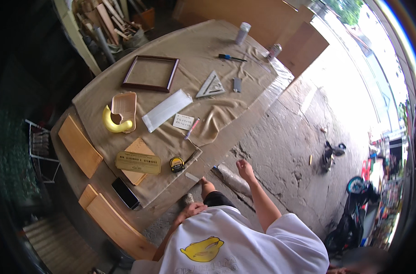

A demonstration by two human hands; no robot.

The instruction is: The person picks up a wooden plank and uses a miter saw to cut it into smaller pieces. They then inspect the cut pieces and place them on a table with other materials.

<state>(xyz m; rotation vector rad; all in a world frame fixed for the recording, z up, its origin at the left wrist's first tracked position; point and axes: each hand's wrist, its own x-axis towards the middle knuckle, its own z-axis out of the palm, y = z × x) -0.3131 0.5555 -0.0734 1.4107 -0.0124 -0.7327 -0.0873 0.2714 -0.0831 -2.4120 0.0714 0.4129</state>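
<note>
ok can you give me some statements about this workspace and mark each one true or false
1. The gold plaque lies over a small wooden board. True.
2. The right hand is gripping the tape measure. False: the tape measure lies on the tan cloth, apart from the hand.
3. The phone has its screen lit. False: it is dark.
4. The tan cloth shows through the picture frame. True.
5. The left hand rests against the person's clothing. True.
</note>
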